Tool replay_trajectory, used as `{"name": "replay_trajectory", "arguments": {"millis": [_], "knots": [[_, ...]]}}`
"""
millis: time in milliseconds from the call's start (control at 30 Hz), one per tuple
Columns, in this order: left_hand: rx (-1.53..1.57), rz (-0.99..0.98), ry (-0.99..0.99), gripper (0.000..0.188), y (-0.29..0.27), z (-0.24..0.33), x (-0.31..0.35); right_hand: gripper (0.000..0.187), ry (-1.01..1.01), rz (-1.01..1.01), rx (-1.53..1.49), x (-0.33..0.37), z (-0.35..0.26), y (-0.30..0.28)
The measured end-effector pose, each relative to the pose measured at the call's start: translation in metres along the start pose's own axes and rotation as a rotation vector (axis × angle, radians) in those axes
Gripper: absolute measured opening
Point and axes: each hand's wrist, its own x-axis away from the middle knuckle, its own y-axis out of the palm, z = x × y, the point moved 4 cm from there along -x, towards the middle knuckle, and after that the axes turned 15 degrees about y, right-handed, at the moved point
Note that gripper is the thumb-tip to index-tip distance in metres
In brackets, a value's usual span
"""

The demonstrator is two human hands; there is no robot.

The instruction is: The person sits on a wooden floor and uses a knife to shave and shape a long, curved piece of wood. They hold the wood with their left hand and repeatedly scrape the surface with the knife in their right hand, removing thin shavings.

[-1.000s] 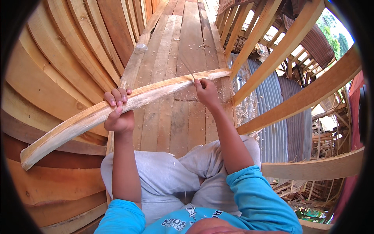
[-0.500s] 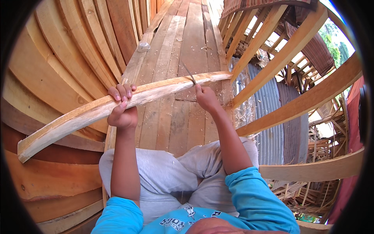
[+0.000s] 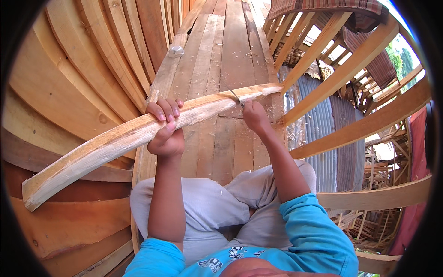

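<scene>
A long, slightly curved piece of pale wood (image 3: 106,147) slants across in front of my lap, its left end nearer me and its right end against the slatted side. My left hand (image 3: 165,131) is closed around its middle, fingers over the top edge and thumb on the near face. In my closed right hand (image 3: 254,115) is a thin-bladed knife (image 3: 234,94). Its blade crosses the wood's upper edge toward the right end. The handle is hidden in my fist.
Wood shavings lie on the plank floor (image 3: 203,69). Curved timber planks (image 3: 64,87) rise at the left, with a small clear object (image 3: 176,51) near them. Wooden ribs (image 3: 350,60) stand at the right, before corrugated metal sheets (image 3: 318,115) and a striped cloth (image 3: 318,7).
The view has shifted slightly, so most things appear farther right. The left end of the wood is lower. My left hand sits a little farther right; the knife still touches the wood.
</scene>
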Motion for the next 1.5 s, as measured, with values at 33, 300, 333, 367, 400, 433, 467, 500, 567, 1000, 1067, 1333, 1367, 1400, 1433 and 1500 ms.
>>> {"name": "replay_trajectory", "arguments": {"millis": [33,300,333,367,400,433,467,500,567,1000,1067,1333,1367,1400,1433,1500], "knots": [[0.010,0.001,0.001,0.030,0.000,-0.001,0.000,0.059,-0.003,0.016,0.014,-0.002,0.004,0.001],[-0.006,-0.043,0.009,0.029,-0.005,0.002,-0.001,0.059,-0.006,0.109,0.147,0.004,0.008,-0.005],[-0.010,-0.034,0.007,0.029,-0.006,0.002,-0.001,0.060,-0.038,0.158,0.161,-0.001,0.016,-0.004],[-0.011,-0.024,0.006,0.029,-0.007,0.003,-0.001,0.061,-0.005,0.190,0.136,-0.008,0.024,-0.006],[-0.006,-0.014,0.007,0.029,-0.006,0.002,-0.001,0.061,0.026,0.227,0.113,-0.019,0.031,-0.012],[0.003,-0.003,0.002,0.029,-0.004,0.000,0.000,0.062,0.057,0.266,0.091,-0.027,0.039,-0.016],[0.013,0.005,-0.003,0.029,-0.001,-0.002,0.001,0.059,0.099,0.262,0.085,-0.035,0.049,-0.016],[0.021,0.008,-0.008,0.028,0.002,-0.005,0.001,0.058,0.142,0.258,0.075,-0.042,0.059,-0.016],[-0.005,0.034,0.006,0.029,0.007,-0.006,0.000,0.057,0.146,0.161,0.051,-0.040,0.053,-0.012],[-0.049,0.012,-0.028,0.027,0.002,0.006,0.002,0.053,-0.052,0.150,0.028,0.027,-0.031,-0.010],[-0.039,-0.003,-0.032,0.026,0.001,0.005,0.003,0.054,-0.066,0.213,0.004,0.021,-0.025,-0.011],[-0.048,-0.029,-0.047,0.025,0.006,0.002,0.001,0.054,-0.032,0.290,0.100,0.023,-0.025,-0.013],[-0.043,-0.035,-0.046,0.025,0.006,0.002,0.000,0.053,-0.014,0.262,0.074,0.022,-0.024,-0.013],[-0.037,-0.041,-0.045,0.025,0.007,0.002,0.000,0.053,0.003,0.234,0.047,0.022,-0.022,-0.013],[-0.031,-0.048,-0.045,0.025,0.008,0.001,0.000,0.052,0.020,0.207,0.021,0.021,-0.021,-0.014],[-0.020,-0.030,-0.024,0.026,0.001,0.002,0.000,0.053,-0.005,0.120,0.034,0.042,-0.037,-0.020]]}}
